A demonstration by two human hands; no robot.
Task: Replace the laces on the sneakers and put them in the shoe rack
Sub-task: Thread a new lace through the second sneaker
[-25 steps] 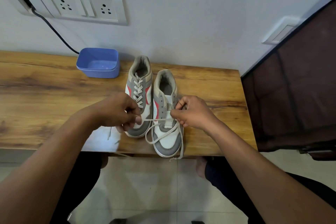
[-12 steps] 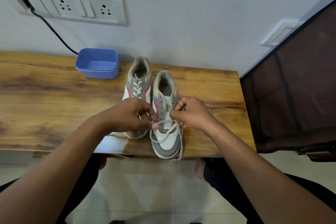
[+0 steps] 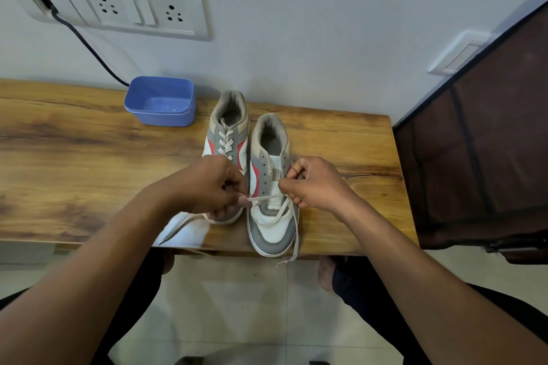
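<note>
Grey far sneaker (image 3: 212,139) sits laced; left hand (image 3: 207,187) and right hand (image 3: 317,184) pinch the lace (image 3: 267,197) barely started on the near sneaker (image 3: 272,231)

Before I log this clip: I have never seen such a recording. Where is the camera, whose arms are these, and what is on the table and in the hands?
No machine here: a person wears one wide-angle camera on the head, looking forward and down, so both arms entering from below are the wearer's own. It is the only view. On the table stand two sneakers side by side, toes toward the wearer: a laced sneaker and a second sneaker whose lace is loose. A blue tub sits behind them. The left hand pinches the lace on one side of the second sneaker; the right hand pinches it on the other side.
</note>
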